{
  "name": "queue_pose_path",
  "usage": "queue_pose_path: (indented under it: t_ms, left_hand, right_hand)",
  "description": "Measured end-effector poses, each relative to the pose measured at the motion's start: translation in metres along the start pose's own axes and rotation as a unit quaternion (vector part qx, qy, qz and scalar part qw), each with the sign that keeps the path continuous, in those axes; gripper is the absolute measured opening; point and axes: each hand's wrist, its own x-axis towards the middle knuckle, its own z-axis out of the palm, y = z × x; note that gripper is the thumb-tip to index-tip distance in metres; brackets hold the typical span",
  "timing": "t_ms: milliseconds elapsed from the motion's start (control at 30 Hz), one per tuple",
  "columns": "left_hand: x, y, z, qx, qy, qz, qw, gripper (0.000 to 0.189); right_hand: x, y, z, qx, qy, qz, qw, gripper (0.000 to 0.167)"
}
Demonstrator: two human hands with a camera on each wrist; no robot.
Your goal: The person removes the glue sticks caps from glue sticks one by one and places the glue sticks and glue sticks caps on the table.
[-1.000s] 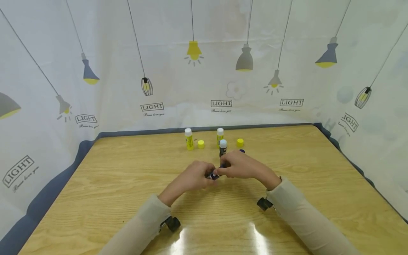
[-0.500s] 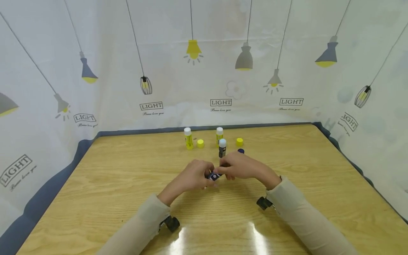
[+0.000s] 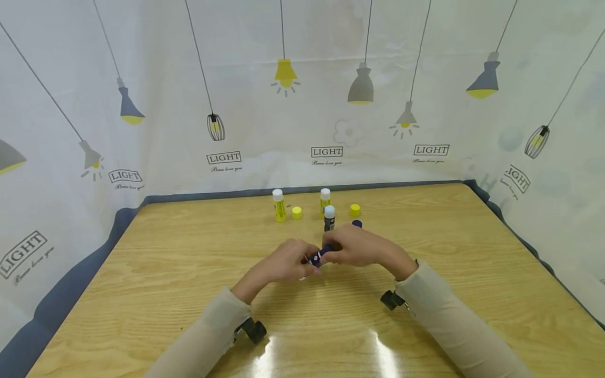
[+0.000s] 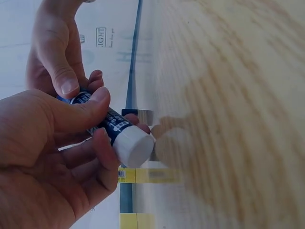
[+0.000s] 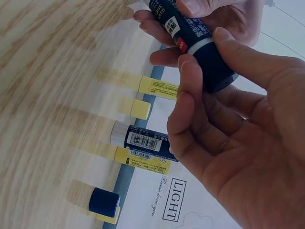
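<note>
A navy glue stick (image 4: pixel 112 119) with a white base (image 4: pixel 136 145) is held aslant between both hands, over the middle of the table. My left hand (image 3: pixel 288 261) grips its labelled body, thumb across the label. At the other end, my right hand (image 3: pixel 356 245) pinches the navy cap (image 5: pixel 212 67) between thumb and fingers; a white band shows between cap and label. Just beyond the hands, another navy glue stick (image 3: pixel 329 220) stands with its white end up, and a loose navy cap (image 3: pixel 357 224) sits right of it, partly hidden by my right hand in the head view.
Toward the table's back edge stand two yellow glue sticks, one on the left (image 3: pixel 280 209) and one (image 3: pixel 325 197) behind the standing navy one. A yellow cap (image 3: pixel 296 212) and a second yellow cap (image 3: pixel 355 210) lie beside them. A printed curtain (image 3: pixel 264 131) closes off the back.
The held glue stick has turned a little in the hands, and more of its cap end now shows between them. My right fingers have shifted slightly on the cap. The standing items have not moved.
</note>
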Motion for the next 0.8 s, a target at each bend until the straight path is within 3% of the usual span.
queue_pose_path:
  t_ms: [200,400,600,800]
  left_hand:
    - [0.0011,0.0001,-0.0023,-0.012,-0.010,-0.010,0.9998,0.011]
    - [0.0029,0.0020,0.0002,-0.007,0.023,-0.029,0.9993,0.012]
    - [0.0028,0.0000,0.0057,-0.037,0.050,-0.062,0.9962,0.019]
    - [0.0020,-0.0002,0.0068,-0.030,0.075,-0.054,0.9952,0.023]
  right_hand:
    - [-0.0009,-0.0015,0.0004,-0.021,0.018,-0.001,0.9996,0.018]
    - [-0.0013,-0.0015,0.0022,-0.009,0.050,0.018,0.9985,0.017]
    - [0.0003,-0.0010,0.0039,0.042,0.036,0.032,0.9980,0.021]
    - [0.0026,0.0015,0.0031,0.059,0.012,0.053,0.9968,0.039]
